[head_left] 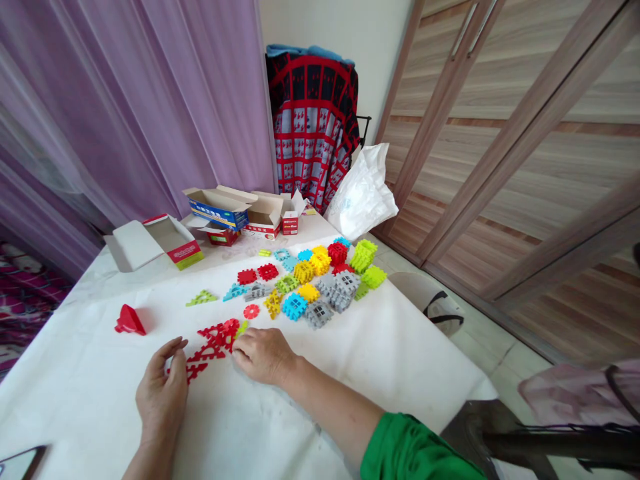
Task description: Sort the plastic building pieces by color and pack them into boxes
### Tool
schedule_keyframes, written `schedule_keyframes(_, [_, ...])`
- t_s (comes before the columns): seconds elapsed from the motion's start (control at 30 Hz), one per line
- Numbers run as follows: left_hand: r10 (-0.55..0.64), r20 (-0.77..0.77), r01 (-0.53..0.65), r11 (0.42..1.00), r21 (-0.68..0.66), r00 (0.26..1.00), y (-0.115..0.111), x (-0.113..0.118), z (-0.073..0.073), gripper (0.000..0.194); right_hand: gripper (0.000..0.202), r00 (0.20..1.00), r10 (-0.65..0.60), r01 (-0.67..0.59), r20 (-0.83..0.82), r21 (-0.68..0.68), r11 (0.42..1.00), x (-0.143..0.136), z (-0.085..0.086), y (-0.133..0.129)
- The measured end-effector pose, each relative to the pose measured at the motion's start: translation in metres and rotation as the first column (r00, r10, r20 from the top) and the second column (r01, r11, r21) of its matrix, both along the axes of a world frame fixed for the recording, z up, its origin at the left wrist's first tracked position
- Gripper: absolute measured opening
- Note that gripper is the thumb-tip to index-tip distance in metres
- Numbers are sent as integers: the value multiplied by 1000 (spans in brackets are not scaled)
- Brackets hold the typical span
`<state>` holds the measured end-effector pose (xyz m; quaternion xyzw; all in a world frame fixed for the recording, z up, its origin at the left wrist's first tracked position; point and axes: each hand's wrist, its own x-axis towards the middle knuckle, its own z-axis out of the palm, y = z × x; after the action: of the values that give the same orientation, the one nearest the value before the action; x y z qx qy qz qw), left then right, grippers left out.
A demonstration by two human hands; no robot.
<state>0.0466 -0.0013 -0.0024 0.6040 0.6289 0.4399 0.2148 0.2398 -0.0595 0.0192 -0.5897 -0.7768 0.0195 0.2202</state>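
One left hand (163, 390) and right hand (263, 355) flank red toothed plastic pieces (216, 343) on a white-covered counter (400, 347), fingers (241, 348) curled, grips unclear.

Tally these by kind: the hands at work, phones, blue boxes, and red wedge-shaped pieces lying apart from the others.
Hands: 2 (left hand, right hand)
Phone: 1, partly in view
Blue box: 1
Red wedge-shaped piece: 1
Total: 5
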Motion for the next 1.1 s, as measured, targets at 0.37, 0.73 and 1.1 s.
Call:
schedule_keyframes(0.37, [-121,26,123,988,-95,992,-1,4,-5,38,10,962,-36,37,-272,-2,999,10,-23,-9])
schedule_keyframes(0.73, [-359,-532,406,913,-31,767,-4,13,-12,46,20,986,-133,128,-99,-58,990,4,-22,1])
schedule_keyframes(1.1, [-174,-549,215,977,9,817,-7,11,-9,23,21,954,-288,264,-77,-236,935,15,-12,1])
